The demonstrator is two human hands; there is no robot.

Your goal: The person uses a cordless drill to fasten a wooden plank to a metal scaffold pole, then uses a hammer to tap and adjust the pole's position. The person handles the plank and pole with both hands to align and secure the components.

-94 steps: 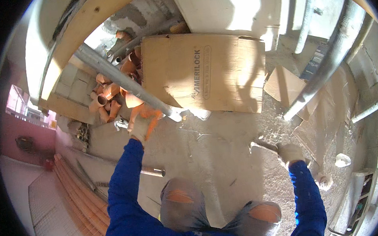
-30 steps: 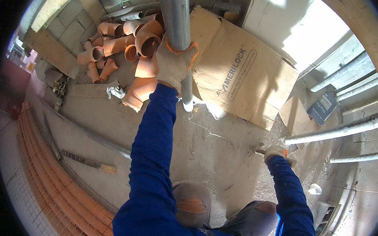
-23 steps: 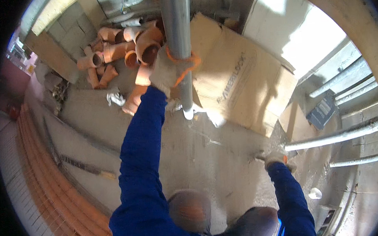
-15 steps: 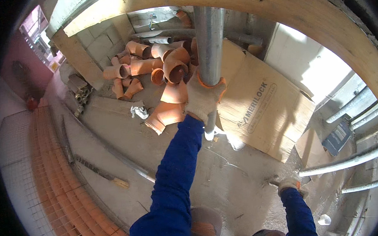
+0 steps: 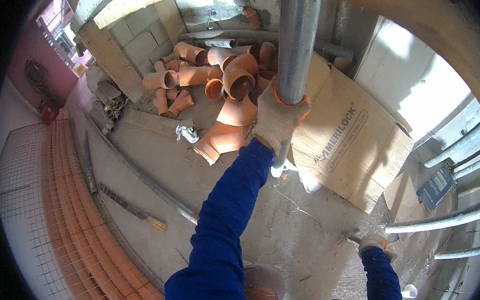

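Note:
In the middle, my left hand (image 5: 279, 114), in a tan work glove with orange edging, is closed around an upright grey metal pole (image 5: 299, 42). The pole slants slightly and runs up out of view; its thinner lower part shows below the glove. Lower right, my gloved right hand (image 5: 373, 244) is low near the floor, fingers curled. A short, dark tool end (image 5: 353, 238) juts from its left side; the tool's kind is not clear. A large flat cardboard sheet (image 5: 355, 148) lies right of the pole. Orange pipe fittings (image 5: 232, 112) lie close behind my left hand.
A curved wooden board (image 5: 447, 33) crosses overhead. At left, long orange pipes (image 5: 82, 225) lie under wire mesh (image 5: 18, 163). A thin grey pipe (image 5: 143, 180) runs along the floor. Several whitish pipes (image 5: 447, 215) jut in at right, near a dark blue packet (image 5: 435, 186).
My view has shifted, so most of the scene sits further right and lower. My left hand keeps its hold on the pole; my right hand stays low near the same spot.

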